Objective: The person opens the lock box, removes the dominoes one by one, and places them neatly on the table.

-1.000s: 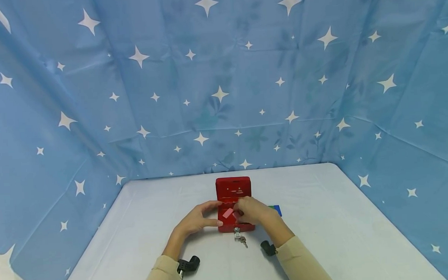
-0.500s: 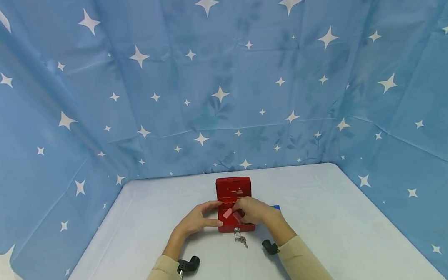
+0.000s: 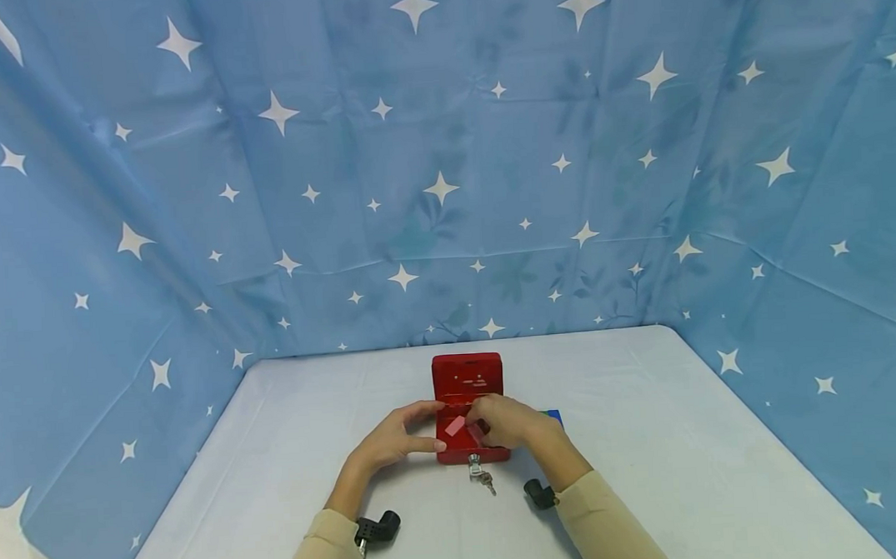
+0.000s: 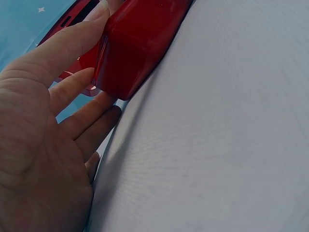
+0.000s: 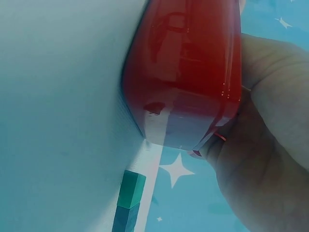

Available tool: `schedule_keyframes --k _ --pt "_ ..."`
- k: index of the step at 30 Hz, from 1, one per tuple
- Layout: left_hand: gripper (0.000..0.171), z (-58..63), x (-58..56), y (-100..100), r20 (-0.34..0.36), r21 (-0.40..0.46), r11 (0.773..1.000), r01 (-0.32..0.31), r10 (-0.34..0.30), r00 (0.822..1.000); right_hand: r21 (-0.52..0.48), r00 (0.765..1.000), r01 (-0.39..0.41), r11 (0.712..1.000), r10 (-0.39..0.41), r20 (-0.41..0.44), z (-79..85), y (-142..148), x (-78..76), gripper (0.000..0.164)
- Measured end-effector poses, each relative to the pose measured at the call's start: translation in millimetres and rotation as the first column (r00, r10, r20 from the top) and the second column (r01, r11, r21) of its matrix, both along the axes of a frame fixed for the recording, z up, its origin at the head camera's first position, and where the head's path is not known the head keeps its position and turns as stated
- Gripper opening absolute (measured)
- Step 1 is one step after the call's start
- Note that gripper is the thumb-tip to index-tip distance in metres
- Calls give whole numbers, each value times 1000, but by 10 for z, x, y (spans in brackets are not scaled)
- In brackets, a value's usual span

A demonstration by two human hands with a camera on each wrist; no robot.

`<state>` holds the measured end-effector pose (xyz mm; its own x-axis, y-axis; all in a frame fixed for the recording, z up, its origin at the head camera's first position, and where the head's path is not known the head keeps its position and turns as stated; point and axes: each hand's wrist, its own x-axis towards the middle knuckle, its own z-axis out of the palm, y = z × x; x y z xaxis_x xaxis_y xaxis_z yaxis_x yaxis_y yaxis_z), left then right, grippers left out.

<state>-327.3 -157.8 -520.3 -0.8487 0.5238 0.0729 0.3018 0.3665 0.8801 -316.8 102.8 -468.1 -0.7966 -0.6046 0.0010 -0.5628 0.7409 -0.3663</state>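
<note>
A red cash box (image 3: 472,456) stands on the table with its lid (image 3: 466,372) raised. My left hand (image 3: 386,440) holds the box's left end, thumb at the front corner and fingers farther back. In the left wrist view this hand (image 4: 53,111) lies against the box's end wall (image 4: 135,48). My right hand (image 3: 505,420) reaches over the right rim into the box and pinches a darker pink block (image 3: 476,432). A light pink block (image 3: 455,426) lies to its left inside. The right fingertips are hidden by the box wall (image 5: 183,67) in the right wrist view.
A small key ring (image 3: 487,480) hangs from the lock (image 3: 474,464) at the box's front. Right of the box, partly behind my right wrist, lie a blue block (image 3: 555,416) and a green block (image 5: 131,188). A starred blue curtain (image 3: 442,146) surrounds the white table (image 3: 311,402).
My right hand shifts slightly inside the box, and the darker pink block at its fingertips tilts a little. The left hand and the box stay in place.
</note>
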Motion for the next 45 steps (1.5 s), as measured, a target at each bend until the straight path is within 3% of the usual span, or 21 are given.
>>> schedule_keyframes --k 10,21,45 --pt "70 3 7 -1 9 2 1000 1 -1 1000 17 1000 30 999 -30 -2 9 2 6 20" --pt "71 1 5 -5 -5 2 1000 8 -8 1000 -36 997 72 997 -73 -32 45 82 -23 41" --pt "70 0 7 -2 5 9 1000 6 -6 1000 -67 995 67 996 -72 -72 109 277 -51 42"
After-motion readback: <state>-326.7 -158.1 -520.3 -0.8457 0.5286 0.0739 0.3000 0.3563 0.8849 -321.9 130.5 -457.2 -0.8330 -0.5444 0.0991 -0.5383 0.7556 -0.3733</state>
